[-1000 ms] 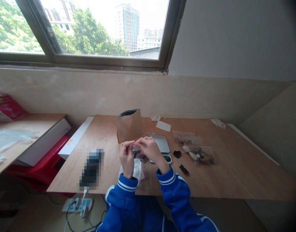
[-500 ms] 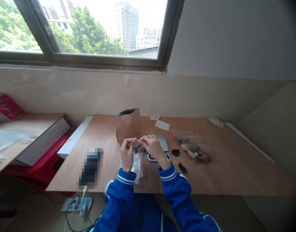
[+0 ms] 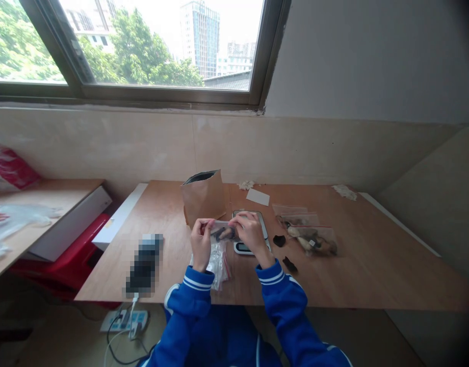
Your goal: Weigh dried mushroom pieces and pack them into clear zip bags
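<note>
A clear zip bag [image 3: 224, 233] with dark and brown dried pieces in it hangs between my hands. My left hand [image 3: 201, 242] pinches its top left corner, and my right hand [image 3: 252, 234] pinches the top edge on the right. Below it lies a pile of flat clear zip bags [image 3: 219, 267]. Partly behind my right hand is a white kitchen scale [image 3: 242, 248]. Two dark dried pieces lie right of the scale, one black piece [image 3: 279, 240] and a lower one [image 3: 290, 265]. Farther right rest filled zip bags [image 3: 314, 240] with pale and brown contents.
An open brown paper bag [image 3: 204, 199] stands behind my left hand. At the back are a white card [image 3: 258, 197] and crumpled white scraps [image 3: 344, 192]. A blurred dark device [image 3: 144, 267] on a cable lies left, above a power strip [image 3: 123, 321]. A red stool [image 3: 62, 265] stands between the tables.
My right hand has slid rightward along the bag's top edge, away from my left hand, so more of the bag shows. At far left, a person's hand has moved lower, over the plastic.
</note>
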`<state>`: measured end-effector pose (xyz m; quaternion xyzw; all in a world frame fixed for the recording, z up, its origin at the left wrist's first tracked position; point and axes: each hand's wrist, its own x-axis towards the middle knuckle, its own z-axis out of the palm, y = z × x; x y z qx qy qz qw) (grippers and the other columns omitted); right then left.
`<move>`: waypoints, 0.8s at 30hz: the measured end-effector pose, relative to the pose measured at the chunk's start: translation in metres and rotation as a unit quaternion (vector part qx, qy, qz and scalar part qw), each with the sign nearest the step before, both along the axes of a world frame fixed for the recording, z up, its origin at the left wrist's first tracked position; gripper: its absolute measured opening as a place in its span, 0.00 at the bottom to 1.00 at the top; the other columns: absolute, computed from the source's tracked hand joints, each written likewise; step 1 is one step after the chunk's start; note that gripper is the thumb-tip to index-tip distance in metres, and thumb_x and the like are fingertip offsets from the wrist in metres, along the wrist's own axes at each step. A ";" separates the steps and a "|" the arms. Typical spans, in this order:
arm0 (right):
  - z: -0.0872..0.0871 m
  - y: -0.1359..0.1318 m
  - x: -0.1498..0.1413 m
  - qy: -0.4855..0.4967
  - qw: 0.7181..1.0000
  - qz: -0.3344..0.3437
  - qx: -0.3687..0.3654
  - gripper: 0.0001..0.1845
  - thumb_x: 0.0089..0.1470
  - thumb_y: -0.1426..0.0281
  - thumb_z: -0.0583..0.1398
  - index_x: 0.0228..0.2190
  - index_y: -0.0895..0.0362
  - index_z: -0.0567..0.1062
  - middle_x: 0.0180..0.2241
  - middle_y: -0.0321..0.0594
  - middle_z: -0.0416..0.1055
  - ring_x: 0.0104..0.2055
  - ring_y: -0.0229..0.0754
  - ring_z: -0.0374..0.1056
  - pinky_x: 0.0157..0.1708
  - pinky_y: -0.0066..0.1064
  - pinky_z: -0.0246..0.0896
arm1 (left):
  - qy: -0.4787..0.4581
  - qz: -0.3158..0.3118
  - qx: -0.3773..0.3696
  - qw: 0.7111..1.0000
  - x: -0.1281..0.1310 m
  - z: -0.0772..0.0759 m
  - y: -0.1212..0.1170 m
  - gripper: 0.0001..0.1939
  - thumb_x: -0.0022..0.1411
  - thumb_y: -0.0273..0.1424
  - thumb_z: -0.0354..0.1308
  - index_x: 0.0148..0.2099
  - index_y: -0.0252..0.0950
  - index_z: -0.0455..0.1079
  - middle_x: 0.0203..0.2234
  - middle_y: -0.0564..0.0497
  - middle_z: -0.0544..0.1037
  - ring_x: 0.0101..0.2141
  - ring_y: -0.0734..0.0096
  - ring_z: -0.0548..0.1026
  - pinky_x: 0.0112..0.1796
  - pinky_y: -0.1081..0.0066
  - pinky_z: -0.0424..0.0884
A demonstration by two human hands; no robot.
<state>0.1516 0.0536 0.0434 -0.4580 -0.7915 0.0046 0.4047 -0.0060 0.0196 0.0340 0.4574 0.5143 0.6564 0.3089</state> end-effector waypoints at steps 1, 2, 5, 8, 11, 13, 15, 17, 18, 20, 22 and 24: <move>-0.001 0.000 0.001 0.006 1.000 -0.004 0.007 0.13 0.58 0.75 0.58 0.27 0.51 0.80 0.33 0.39 0.76 0.40 0.43 0.69 0.44 0.37 0.57 | -0.005 -0.001 0.001 1.000 0.000 0.000 0.000 0.12 0.61 0.41 0.57 0.35 0.36 0.70 0.28 0.53 0.74 0.31 0.72 0.71 0.35 0.73 0.66; -0.001 0.001 0.002 0.013 1.000 -0.005 0.011 0.13 0.58 0.75 0.58 0.27 0.51 0.80 0.34 0.39 0.76 0.40 0.43 0.69 0.44 0.37 0.57 | -0.012 0.001 0.002 1.000 0.000 0.000 0.000 0.12 0.61 0.41 0.57 0.35 0.36 0.70 0.28 0.53 0.74 0.31 0.72 0.71 0.36 0.73 0.66; -0.003 0.001 0.005 0.019 1.000 0.005 0.005 0.10 0.59 0.70 0.59 0.30 0.51 0.80 0.34 0.40 0.76 0.41 0.44 0.69 0.44 0.36 0.57 | -0.034 0.013 -0.001 0.999 -0.001 0.001 0.000 0.13 0.61 0.42 0.57 0.35 0.36 0.70 0.28 0.53 0.73 0.32 0.71 0.71 0.35 0.73 0.66; -0.005 0.001 0.009 0.019 1.000 0.008 -0.002 0.09 0.59 0.68 0.60 0.29 0.52 0.80 0.31 0.40 0.75 0.39 0.44 0.68 0.43 0.37 0.57 | -0.042 0.007 -0.003 0.999 -0.005 0.003 -0.002 0.15 0.62 0.43 0.54 0.34 0.36 0.71 0.27 0.53 0.73 0.31 0.71 0.70 0.34 0.73 0.65; -0.006 0.001 0.012 0.028 1.000 0.003 0.007 0.11 0.59 0.69 0.59 0.27 0.53 0.79 0.29 0.39 0.75 0.36 0.43 0.68 0.43 0.36 0.57 | -0.042 -0.001 0.003 0.999 -0.008 0.004 -0.003 0.16 0.63 0.43 0.54 0.32 0.35 0.71 0.25 0.53 0.72 0.30 0.72 0.69 0.34 0.74 0.64; -0.006 0.000 0.013 0.027 1.000 0.012 0.009 0.11 0.60 0.70 0.58 0.28 0.53 0.79 0.29 0.38 0.75 0.36 0.42 0.69 0.44 0.36 0.57 | -0.048 0.007 0.003 0.999 -0.009 0.005 -0.003 0.17 0.63 0.43 0.54 0.31 0.35 0.71 0.24 0.54 0.71 0.29 0.73 0.67 0.33 0.74 0.63; -0.007 -0.001 0.015 0.022 1.000 0.022 -0.002 0.09 0.59 0.69 0.59 0.29 0.52 0.79 0.30 0.37 0.75 0.37 0.42 0.69 0.43 0.35 0.57 | -0.063 0.024 -0.001 0.998 -0.010 0.004 -0.003 0.18 0.62 0.44 0.54 0.30 0.35 0.70 0.23 0.54 0.69 0.28 0.74 0.66 0.31 0.75 0.62; -0.007 -0.002 0.019 0.017 1.000 0.019 -0.018 0.09 0.59 0.68 0.59 0.29 0.53 0.78 0.31 0.38 0.75 0.37 0.43 0.68 0.42 0.34 0.58 | -0.076 0.035 -0.007 0.996 -0.013 0.003 -0.002 0.18 0.62 0.45 0.55 0.30 0.35 0.70 0.23 0.55 0.68 0.27 0.75 0.65 0.30 0.75 0.62; -0.007 -0.002 0.020 0.016 1.000 0.013 -0.023 0.10 0.59 0.68 0.59 0.28 0.53 0.78 0.30 0.38 0.75 0.37 0.43 0.68 0.41 0.34 0.58 | -0.079 0.036 -0.010 0.996 -0.015 0.002 -0.001 0.18 0.61 0.45 0.55 0.30 0.35 0.70 0.23 0.55 0.68 0.27 0.75 0.66 0.30 0.75 0.62; -0.006 -0.004 0.022 0.020 0.999 0.001 -0.027 0.12 0.60 0.69 0.57 0.26 0.54 0.77 0.29 0.39 0.74 0.35 0.43 0.68 0.40 0.34 0.58 | -0.079 0.031 -0.013 0.996 -0.018 0.002 -0.001 0.18 0.61 0.45 0.56 0.31 0.35 0.71 0.23 0.54 0.69 0.27 0.74 0.66 0.30 0.75 0.62; -0.006 -0.005 0.023 0.029 0.999 0.000 -0.029 0.14 0.62 0.69 0.55 0.26 0.54 0.76 0.28 0.39 0.74 0.34 0.43 0.67 0.41 0.34 0.58 | -0.080 0.030 -0.011 0.996 -0.020 0.003 0.000 0.18 0.60 0.45 0.57 0.30 0.35 0.71 0.22 0.55 0.68 0.26 0.75 0.66 0.29 0.75 0.63; -0.005 -0.007 0.022 0.055 0.998 0.003 -0.041 0.14 0.62 0.66 0.55 0.27 0.54 0.75 0.28 0.40 0.74 0.34 0.44 0.67 0.40 0.35 0.59 | -0.100 0.031 -0.005 0.994 -0.022 0.006 0.001 0.18 0.59 0.45 0.58 0.27 0.35 0.69 0.21 0.55 0.67 0.25 0.76 0.65 0.28 0.76 0.62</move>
